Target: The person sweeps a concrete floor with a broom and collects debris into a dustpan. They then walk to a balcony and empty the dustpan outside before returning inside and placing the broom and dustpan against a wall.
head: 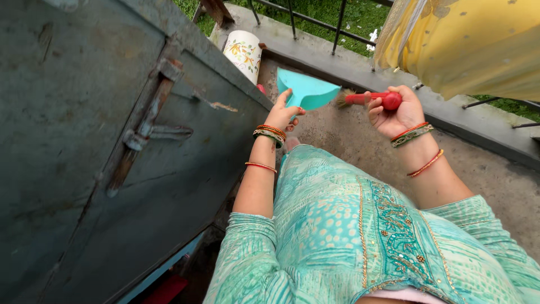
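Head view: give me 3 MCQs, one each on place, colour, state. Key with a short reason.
1. Where is the dustpan relative to the brush?
A. To its left
B. To its right
C. Underneath it

2. What colour is the brush handle?
A. Green
B. Red
C. White

3. What is the right hand doing?
A. Hanging open
B. Resting flat on the metal door
C. Closed around the brush handle

Key:
1 A: the turquoise dustpan, held by the left hand, sits left of the bristles.
2 B: the handle and its rounded end are red.
3 C: the fingers curl around the handle, bristles pointing at the dustpan.
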